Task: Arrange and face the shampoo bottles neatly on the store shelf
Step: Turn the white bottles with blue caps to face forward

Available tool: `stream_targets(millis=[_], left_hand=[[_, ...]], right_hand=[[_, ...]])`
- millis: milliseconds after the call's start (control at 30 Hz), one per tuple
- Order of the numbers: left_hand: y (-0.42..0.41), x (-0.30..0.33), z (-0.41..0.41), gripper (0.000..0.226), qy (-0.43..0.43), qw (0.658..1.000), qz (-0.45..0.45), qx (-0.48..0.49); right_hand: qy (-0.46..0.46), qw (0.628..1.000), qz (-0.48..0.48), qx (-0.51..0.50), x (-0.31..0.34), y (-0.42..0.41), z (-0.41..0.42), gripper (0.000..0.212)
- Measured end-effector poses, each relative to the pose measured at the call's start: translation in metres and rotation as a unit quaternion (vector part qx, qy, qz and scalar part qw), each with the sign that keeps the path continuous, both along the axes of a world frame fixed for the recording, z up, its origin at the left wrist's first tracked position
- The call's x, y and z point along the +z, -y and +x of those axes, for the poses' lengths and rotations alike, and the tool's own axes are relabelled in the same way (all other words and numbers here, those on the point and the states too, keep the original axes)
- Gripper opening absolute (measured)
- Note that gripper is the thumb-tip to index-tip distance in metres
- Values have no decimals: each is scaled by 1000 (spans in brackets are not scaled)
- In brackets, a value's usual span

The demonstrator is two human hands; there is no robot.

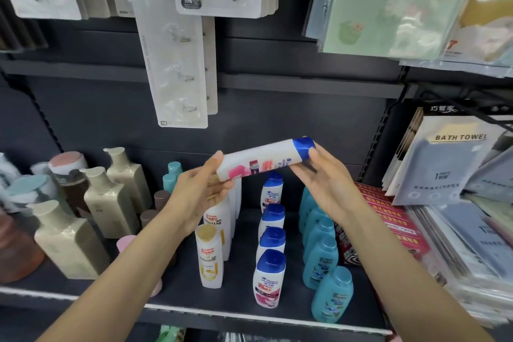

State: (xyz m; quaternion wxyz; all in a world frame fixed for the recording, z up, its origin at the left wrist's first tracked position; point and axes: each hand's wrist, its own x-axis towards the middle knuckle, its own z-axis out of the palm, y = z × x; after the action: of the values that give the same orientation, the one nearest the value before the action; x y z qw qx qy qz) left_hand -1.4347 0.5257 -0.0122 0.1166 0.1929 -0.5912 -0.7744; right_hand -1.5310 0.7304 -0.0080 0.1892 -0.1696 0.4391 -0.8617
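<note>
The white shampoo bottle (263, 158) with the blue cap lies sideways in the air above the shelf (244, 311), cap to the right. The left hand (202, 189) pinches its base, the right hand (324, 175) curls round the cap end. It looks like stiff, smooth plastic, light enough but likely slippery, so the flat body seems the safer hold. Below it stands the matching blue-capped row (270, 255), gold-capped bottles (212, 253) left, teal bottles (322, 255) right.
</note>
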Motion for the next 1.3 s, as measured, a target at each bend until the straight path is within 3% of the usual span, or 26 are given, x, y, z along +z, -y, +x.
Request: stream_targets(millis=[200, 367, 433, 500, 600, 667, 800, 900, 1033, 1167, 1300], left_hand=[[-2, -5, -4, 49, 79, 997, 7, -17], [-4, -11, -10, 46, 86, 996, 15, -27], [-3, -14, -14, 42, 100, 994, -19, -39], [-2, -19, -16, 37, 93, 989, -112, -24], [7, -30, -22, 26, 35, 928, -369, 45], [15, -39, -25, 26, 7, 875, -482, 46], [31, -58, -34, 49, 40, 785, -617, -38], [41, -67, -40, 66, 62, 732, -671, -105], [49, -76, -47, 67, 60, 711, -687, -137], [53, -81, -51, 84, 63, 706, -691, -139], [56, -86, -53, 86, 71, 705, -692, -138]], right_hand=[[-46, 994, 75, -60, 0, 3, -3, 33], [-52, 990, 87, -98, 0, 7, -6, 35], [-52, 988, 96, -111, 0, 7, -9, 34], [-60, 984, 108, -128, 1, 7, -13, 28], [-90, 970, 156, -165, 2, 11, -24, 21], [-133, 948, 215, -194, -2, 15, -33, 24], [-250, 879, 348, -208, -18, 23, -52, 37], [-304, 840, 405, -194, -32, 28, -61, 38], [-323, 815, 457, -147, -55, 35, -73, 33], [-320, 796, 502, -107, -75, 40, -84, 34], [-294, 789, 533, -83, -92, 44, -90, 35]])
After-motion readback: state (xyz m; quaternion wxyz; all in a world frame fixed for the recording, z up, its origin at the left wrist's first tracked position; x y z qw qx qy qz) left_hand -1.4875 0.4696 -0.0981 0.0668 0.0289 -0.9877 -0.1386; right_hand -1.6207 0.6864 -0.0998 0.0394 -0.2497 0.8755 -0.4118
